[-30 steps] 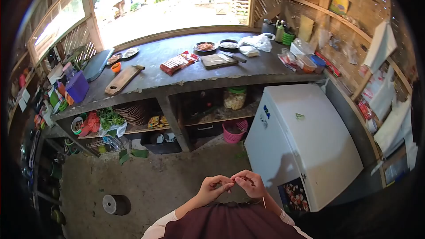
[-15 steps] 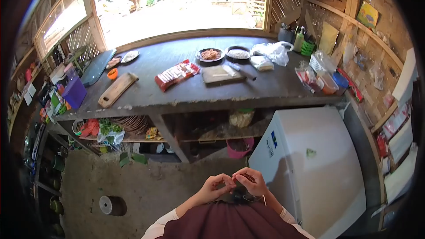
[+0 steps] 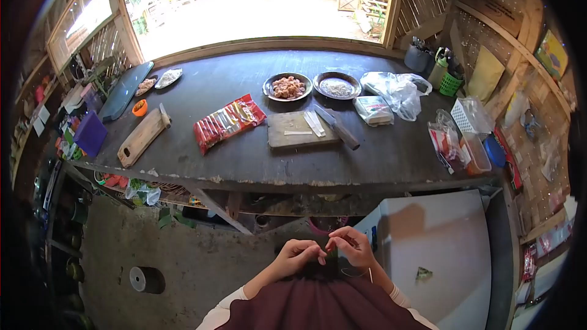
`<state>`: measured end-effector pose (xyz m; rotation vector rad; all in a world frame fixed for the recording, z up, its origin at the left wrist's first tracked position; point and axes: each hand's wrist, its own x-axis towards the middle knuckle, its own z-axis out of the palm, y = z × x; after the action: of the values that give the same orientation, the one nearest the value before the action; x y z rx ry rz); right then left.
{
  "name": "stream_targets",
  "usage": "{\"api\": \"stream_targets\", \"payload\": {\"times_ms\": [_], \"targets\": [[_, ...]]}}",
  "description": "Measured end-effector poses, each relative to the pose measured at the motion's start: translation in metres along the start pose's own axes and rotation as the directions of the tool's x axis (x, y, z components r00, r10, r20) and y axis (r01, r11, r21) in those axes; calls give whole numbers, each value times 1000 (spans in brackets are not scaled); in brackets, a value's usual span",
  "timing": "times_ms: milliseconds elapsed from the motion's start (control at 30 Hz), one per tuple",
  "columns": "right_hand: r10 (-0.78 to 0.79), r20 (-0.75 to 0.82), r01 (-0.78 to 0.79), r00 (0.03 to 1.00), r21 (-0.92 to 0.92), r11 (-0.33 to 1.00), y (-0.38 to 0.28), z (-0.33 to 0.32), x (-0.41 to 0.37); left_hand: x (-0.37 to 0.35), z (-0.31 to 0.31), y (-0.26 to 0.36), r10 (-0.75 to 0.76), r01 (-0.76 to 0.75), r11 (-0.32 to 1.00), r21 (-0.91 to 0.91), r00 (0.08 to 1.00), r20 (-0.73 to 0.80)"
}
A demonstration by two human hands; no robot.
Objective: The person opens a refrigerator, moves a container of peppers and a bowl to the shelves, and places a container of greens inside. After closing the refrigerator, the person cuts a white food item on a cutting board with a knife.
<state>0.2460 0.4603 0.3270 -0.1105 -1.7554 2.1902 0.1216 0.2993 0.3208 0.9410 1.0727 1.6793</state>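
My left hand [image 3: 298, 256] is held low in front of my body, its thumb and fingertips pressed together. Close beside it on the right is my right hand [image 3: 353, 248], fingers curled in a pinch with the fingertips near those of the left. Anything between the fingertips is too small to make out. Both hands are short of the dark counter [image 3: 244, 168]. On it lie a red packet [image 3: 229, 123], a cutting board [image 3: 287, 140] with pale strips [image 3: 314, 123] and a knife [image 3: 343, 133]. Behind the board stand a plate of chopped meat [image 3: 288, 87] and a plate of white food [image 3: 337, 87].
A white refrigerator [image 3: 437, 238] stands at the right, below the counter. On the counter are plastic bags [image 3: 400, 93], a white basket [image 3: 472, 116], a wooden board [image 3: 143, 139] and an orange cup [image 3: 140, 108]. A round metal object [image 3: 147, 280] is on the floor.
The view has shifted, bringing the counter nearer and more fully into sight. My hands remain close together in front of my body, with the right fingers slightly changed in pose.
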Motion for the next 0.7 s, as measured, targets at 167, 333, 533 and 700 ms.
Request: {"api": "stream_targets", "payload": {"times_ms": [167, 333, 533, 700], "targets": [[15, -58, -17, 998, -33, 999, 3, -12, 61, 48, -54, 14, -5, 2, 997, 83, 999, 38], [-44, -225, 21, 973, -105, 994, -4, -11, 125, 101, -110, 44, -22, 6, 986, 167, 995, 94], [-54, -217, 18, 975, -166, 986, 2, -17, 174, 152, -152, 74, 28, -100, 948, 301, 972, 232], [-282, -196, 191, 939, -385, 903, -17, -45, 197, 190, -166, 93, 7, -146, 898, 415, 948, 318]]}}
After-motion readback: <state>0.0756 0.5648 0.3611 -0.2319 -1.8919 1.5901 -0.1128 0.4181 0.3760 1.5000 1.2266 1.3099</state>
